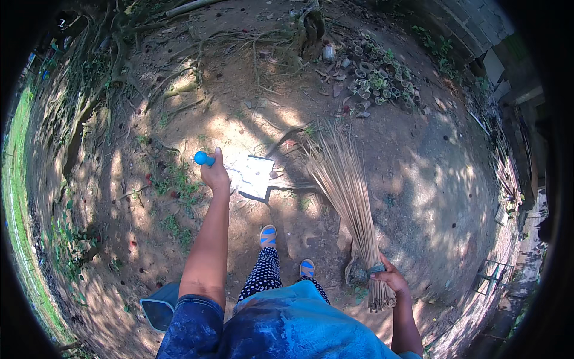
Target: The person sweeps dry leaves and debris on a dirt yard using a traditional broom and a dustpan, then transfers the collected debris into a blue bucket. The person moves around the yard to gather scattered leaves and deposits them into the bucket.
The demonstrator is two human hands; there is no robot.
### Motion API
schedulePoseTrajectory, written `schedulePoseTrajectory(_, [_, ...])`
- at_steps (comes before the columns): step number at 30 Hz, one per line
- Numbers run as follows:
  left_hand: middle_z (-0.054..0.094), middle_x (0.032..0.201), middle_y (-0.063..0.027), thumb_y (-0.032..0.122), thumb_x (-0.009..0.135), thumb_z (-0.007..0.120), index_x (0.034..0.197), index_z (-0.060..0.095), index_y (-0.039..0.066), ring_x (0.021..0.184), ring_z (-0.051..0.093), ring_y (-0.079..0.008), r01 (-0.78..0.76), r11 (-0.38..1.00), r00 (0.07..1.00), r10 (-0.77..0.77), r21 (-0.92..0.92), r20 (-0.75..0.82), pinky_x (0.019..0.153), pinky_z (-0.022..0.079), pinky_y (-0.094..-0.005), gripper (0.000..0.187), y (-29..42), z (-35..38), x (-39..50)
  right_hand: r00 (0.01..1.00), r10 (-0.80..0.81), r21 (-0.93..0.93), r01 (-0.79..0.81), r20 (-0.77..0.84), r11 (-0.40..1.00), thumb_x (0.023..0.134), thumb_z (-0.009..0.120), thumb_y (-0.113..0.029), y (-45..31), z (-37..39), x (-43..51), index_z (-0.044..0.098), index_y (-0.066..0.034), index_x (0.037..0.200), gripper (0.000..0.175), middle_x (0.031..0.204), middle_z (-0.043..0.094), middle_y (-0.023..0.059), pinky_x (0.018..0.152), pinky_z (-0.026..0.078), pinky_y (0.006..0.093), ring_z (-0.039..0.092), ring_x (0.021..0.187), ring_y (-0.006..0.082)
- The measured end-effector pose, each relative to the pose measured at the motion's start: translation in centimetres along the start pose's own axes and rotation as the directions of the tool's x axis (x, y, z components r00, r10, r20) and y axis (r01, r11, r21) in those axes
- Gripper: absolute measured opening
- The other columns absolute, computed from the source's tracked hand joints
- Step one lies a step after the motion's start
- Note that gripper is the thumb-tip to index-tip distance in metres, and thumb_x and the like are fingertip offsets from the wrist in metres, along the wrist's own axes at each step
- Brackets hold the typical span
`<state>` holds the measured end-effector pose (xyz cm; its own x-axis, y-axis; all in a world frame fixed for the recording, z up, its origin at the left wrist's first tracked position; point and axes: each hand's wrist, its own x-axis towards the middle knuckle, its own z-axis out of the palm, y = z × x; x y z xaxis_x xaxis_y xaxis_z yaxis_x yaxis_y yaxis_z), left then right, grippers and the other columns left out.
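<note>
My left hand point(215, 174) is wrapped around the blue-tipped handle point(204, 158) of a long-handled dustpan. Below it the dustpan's pan point(256, 176) glares white in the sun, by the dirt ground; whether it touches the soil I cannot tell. On the other side, my right hand point(393, 277) grips a stick broom point(347, 188) of thin brown ribs near its bound butt end. A bluish-green tie point(376, 268) circles the bundle just above my fingers. The broom's loose tips fan out forward and to the left, away from me.
A grey-blue plastic bin point(159, 305) lies beside my left elbow. Exposed tree roots point(121, 58) cross the ground ahead and left. Several small potted plants point(379, 80) cluster at the far right near a block wall point(471, 22). A metal frame point(492, 277) stands right.
</note>
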<state>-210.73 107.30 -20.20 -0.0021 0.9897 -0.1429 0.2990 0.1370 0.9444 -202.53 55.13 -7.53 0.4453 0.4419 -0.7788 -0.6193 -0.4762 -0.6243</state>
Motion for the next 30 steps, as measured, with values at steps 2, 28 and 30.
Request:
schedulePoseTrajectory(2, [0.062,0.070,-0.0108,0.038,0.077,0.068,0.073,0.059,0.001,0.068,0.057,-0.0233,0.008,1.000,1.000,-0.008,0.024,-0.011,0.069,0.043,-0.0381,0.038,0.9,0.3,-0.1,0.996,0.014,-0.045,-0.018,-0.086,0.999,0.066,0.066,-0.003,1.5,0.4,4.0,0.019,-0.0004,0.141,0.088,0.119,0.052,0.0101,0.089,0.041,0.0269,0.054,0.100,0.0172])
schedulePoseTrajectory(28, [0.056,0.086,-0.0070,0.032,0.084,0.063,0.093,0.049,0.009,0.079,0.054,-0.0187,0.303,0.760,0.859,-0.479,-0.575,-0.181,0.058,0.052,-0.0317,0.029,-11.5,-21.9,-1.3,0.981,-0.188,-0.315,0.167,-0.039,0.934,0.066,0.065,0.000,-5.8,0.5,10.1,0.018,0.0019,0.140,0.088,0.111,0.055,0.0070,0.078,0.045,0.0248,0.055,0.093,0.0129])
schedulePoseTrajectory(30, [0.056,0.085,-0.0075,0.034,0.083,0.063,0.096,0.049,0.008,0.078,0.055,-0.0192,0.320,0.732,0.815,-0.536,-0.602,-0.218,0.059,0.052,-0.0322,0.032,-12.3,-23.8,-2.7,0.983,-0.181,-0.264,0.172,-0.009,0.949,0.065,0.069,-0.007,-4.8,2.1,14.4,0.016,0.0035,0.140,0.092,0.113,0.054,0.0122,0.081,0.045,0.0269,0.055,0.095,0.0157])
